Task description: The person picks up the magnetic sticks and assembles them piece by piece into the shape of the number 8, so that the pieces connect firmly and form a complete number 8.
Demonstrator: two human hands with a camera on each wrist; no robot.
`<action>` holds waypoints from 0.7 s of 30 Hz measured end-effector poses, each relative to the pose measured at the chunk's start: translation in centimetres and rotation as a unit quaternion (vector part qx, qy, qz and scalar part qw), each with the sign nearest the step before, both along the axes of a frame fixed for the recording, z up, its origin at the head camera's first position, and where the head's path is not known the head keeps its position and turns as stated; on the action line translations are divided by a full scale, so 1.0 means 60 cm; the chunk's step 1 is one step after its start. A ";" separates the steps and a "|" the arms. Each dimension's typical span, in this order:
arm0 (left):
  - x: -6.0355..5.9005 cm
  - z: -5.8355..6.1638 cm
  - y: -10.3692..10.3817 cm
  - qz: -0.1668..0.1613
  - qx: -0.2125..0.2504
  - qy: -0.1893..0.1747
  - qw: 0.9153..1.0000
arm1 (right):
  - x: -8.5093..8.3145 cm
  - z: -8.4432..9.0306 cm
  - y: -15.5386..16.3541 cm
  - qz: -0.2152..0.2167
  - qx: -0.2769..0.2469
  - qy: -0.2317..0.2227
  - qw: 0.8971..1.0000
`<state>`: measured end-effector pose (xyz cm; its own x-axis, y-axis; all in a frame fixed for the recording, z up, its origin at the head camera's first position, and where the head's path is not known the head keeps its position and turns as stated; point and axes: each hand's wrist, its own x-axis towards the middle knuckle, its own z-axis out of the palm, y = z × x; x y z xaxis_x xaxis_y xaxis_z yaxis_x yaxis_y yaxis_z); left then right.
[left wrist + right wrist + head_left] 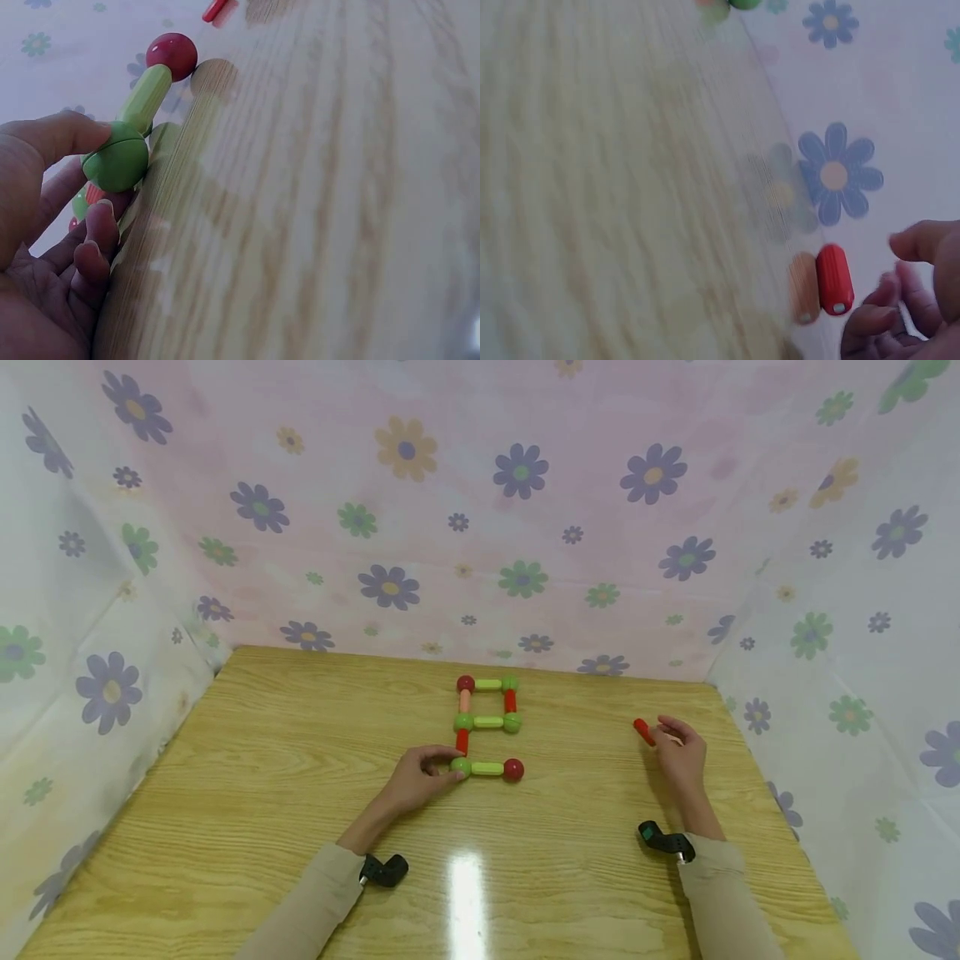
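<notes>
A light wooden desk (262, 793) with a glossy top fills the lower view, a bright strip of glare lying on its near middle. Closest to the camera, two beige sleeves (315, 902) come in from the near edge, each wrist carrying a small black device.

A little farther in, the left hand (416, 779) rests on the desk, its grip closed by thumb and fingertips on the green ball (461, 767) at the near left corner of a toy frame (487, 723). From that ball a lime stick (487, 768) runs right to a red ball (513, 769).

The frame, built of sticks and balls in red, green and pale orange, lies flat at the middle of the desk, reaching back toward the far edge.

Well to the right, the right hand (681, 753) has loosely curved fingers with the grip apart, its fingertips just beside a loose red stick (643, 732) lying on the desk; whether they touch it cannot be told.

Behind and to both sides, a cloth (480, 510) printed with purple, green and orange flowers walls in the desk, pinkish at the back, whiter at the sides.
</notes>
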<state>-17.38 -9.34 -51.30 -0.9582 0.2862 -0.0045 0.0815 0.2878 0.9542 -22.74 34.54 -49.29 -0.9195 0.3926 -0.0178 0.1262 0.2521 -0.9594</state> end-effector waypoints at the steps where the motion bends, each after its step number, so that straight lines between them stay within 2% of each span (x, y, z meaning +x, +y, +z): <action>1: 0.000 0.000 0.000 -0.002 -0.001 0.000 1.000 | -0.001 0.000 0.005 0.007 0.015 -0.016 1.000; 3: -0.001 0.001 -0.002 -0.005 -0.004 -0.001 1.000 | -0.003 -0.001 0.013 0.022 0.040 -0.043 0.998; 7: -0.002 0.001 -0.004 -0.012 -0.012 0.002 1.000 | -0.006 -0.005 0.022 0.042 0.043 -0.072 0.996; 16: -0.001 0.002 -0.005 -0.019 -0.010 0.010 1.000 | -0.011 -0.011 0.029 0.046 0.037 -0.066 0.996; 21: 0.017 0.042 0.000 -0.018 -0.001 0.010 1.000 | -0.014 -0.019 0.034 0.046 0.023 -0.058 0.997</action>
